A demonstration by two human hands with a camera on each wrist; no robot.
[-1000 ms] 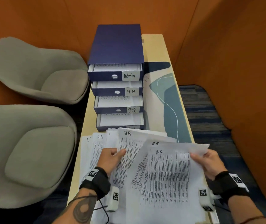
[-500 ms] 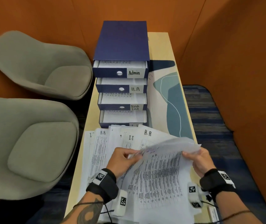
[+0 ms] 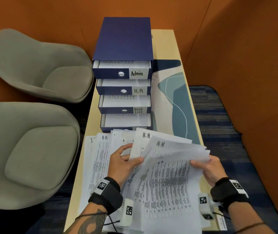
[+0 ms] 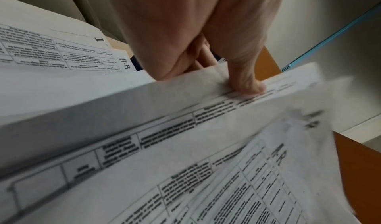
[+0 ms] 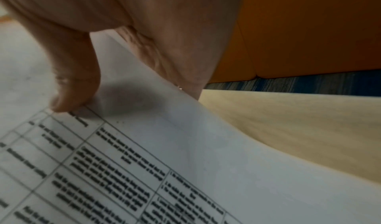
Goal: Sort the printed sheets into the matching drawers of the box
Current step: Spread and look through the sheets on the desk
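Note:
A navy drawer box stands at the table's far end. Its drawers are pulled out: Admin, H.R, Task List and a lowest one with its label hidden. Printed sheets lie fanned on the near table, several headed H.R. A few H.R sheets are lifted between my hands. My left hand pinches their left edge, thumb on top. My right hand pinches the right edge.
The narrow wooden table carries a blue and cream mat right of the box. Two grey armchairs stand close on the left. Orange walls close in behind and on the right, with blue carpet below.
Both hands have lifted the H.R sheets off the pile and bent their tops up and back. My left hand went from resting on the pile to pinching the sheets' left edge.

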